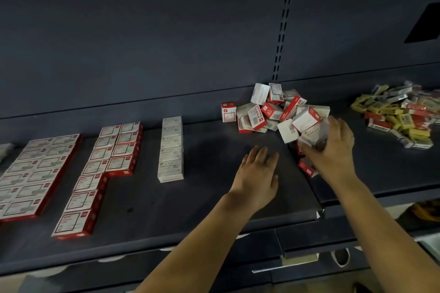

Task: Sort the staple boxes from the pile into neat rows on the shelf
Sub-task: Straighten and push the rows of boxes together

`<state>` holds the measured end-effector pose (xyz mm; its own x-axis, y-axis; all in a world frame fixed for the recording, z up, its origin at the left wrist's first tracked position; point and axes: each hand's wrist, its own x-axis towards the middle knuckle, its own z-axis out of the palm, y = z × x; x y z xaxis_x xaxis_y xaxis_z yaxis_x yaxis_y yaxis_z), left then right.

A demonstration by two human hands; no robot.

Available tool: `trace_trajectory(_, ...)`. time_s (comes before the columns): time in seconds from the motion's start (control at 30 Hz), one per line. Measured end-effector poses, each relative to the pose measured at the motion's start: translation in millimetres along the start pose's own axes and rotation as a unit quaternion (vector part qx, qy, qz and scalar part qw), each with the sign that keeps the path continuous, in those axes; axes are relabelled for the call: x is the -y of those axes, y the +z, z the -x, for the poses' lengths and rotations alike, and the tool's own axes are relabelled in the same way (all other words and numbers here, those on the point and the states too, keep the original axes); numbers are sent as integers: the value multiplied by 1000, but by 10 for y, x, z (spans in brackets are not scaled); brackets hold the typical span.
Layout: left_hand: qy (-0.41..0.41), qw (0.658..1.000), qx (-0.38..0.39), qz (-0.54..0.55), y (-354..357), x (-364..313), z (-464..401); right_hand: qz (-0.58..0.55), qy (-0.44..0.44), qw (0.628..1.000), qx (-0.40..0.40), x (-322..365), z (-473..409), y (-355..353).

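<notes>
Nearest, the left hand [258, 173] lay flat and empty on the bare shelf [209, 150], fingers straight. Just beyond it, the right hand [333, 147] curled round several staple boxes [307, 123] at the near edge of the pile [269, 112]. To the left, red-and-white rows [78, 169] and a single white row [171, 148] already stood neat. By my judgement the sorting was well begun, with the heap near the back wall still to clear.
</notes>
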<state>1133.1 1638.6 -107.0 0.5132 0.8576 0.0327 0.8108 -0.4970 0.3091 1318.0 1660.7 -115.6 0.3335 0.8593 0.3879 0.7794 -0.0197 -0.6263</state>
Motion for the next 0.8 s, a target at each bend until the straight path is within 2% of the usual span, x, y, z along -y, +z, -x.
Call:
trace_trajectory(0.33, 6, 1000, -15, 16, 22, 73, -4, -42, 4, 998, -38, 63, 2, -85)
trace_trajectory(0.4, 9, 998, -25, 56, 29, 86, 16, -61, -10, 997, -54, 88, 62, -79)
trace_trajectory(0.47, -5, 987, -54, 154, 24, 74, 72, -79, -32, 994, -66, 150, 153, -64)
trace_trajectory(0.53, -34, 955, -104, 276, 9, 44, 138, -106, -53, 990, -77, 256, 283, -39)
trace_trajectory(0.6, -78, 905, -141, 393, -11, 5, 197, -133, -72, 985, -79, 390, 436, -5)
trace_trajectory(0.63, -107, 869, -143, 462, -28, -15, 223, -144, -87, 982, -82, 457, 520, 18)
trace_trajectory(0.73, -181, 728, -135, 647, -82, -59, 291, -178, -125, 973, -75, 600, 772, 151)
trace_trajectory(0.8, -186, 682, -164, 689, -90, -52, 359, -194, -135, 969, -69, 665, 900, 251)
